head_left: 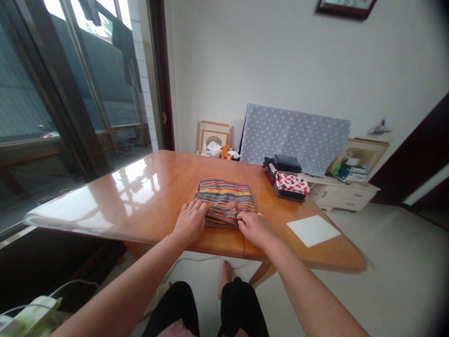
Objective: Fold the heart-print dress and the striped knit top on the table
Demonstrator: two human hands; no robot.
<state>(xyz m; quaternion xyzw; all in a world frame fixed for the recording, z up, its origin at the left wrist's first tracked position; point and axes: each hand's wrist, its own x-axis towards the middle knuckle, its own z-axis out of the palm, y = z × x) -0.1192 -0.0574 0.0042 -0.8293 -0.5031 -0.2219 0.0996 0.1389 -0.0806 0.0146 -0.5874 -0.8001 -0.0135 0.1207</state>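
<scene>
1. Past the glass door (84,79) on the left of the room, a glossy wooden tabletop (105,201) runs out from the window side.
2. The left hand (191,221) lies on the near left corner of the folded striped garment, fingers flat on the cloth.
3. That folded striped garment (224,201), banded in orange, grey and teal, sits mid-tabletop near the front edge, its layers squared.
4. The right hand (254,228) rests on its near right side, just apart from the left; neither visibly clamps it.
5. Further right stand a stack of folded clothes (286,180) and a white sheet of paper (313,230).
</scene>
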